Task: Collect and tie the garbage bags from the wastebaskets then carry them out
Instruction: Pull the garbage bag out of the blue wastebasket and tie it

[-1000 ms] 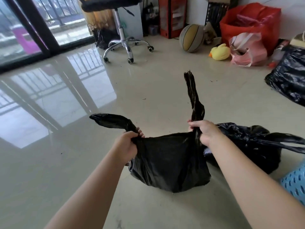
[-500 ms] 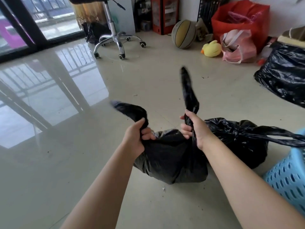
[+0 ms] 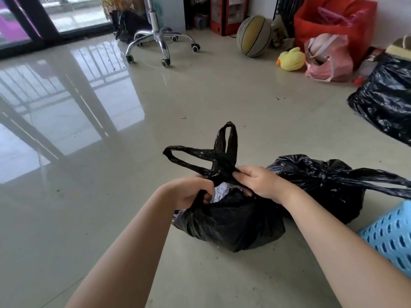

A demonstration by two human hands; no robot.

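Garbage bag [image 3: 231,221] number one, the small black one, lies on the floor [image 3: 155,130] directly in front of you, and its two handle loops [image 3: 213,156] are crossed above its mouth. Your left hand [image 3: 191,192] grips the neck of the bag on the left side, fingers curled around the gathered plastic. Your right hand [image 3: 258,183] pinches the plastic at the crossing point of the loops, thumb and fingers closed on it. So both hands are grasping the bag; neither one is free.

I judge that you are in the middle of the first knot. To do it well, keep the crossing low, close to the mouth of the bag, so no gap stays open where I can see something pale between your hands. Pass one loop under the other, then pull both outward with equal force. Pull steadily, not with a jerk, because this thin plastic probably stretches and tears at the handle. A second knot on top should hold it better.

A second black bag [image 3: 322,185] lies touching the first one on the right and looks already tied. A blue wastebasket [image 3: 391,238] is at the right edge. Keep the finished bags together so you can carry them out in one trip.
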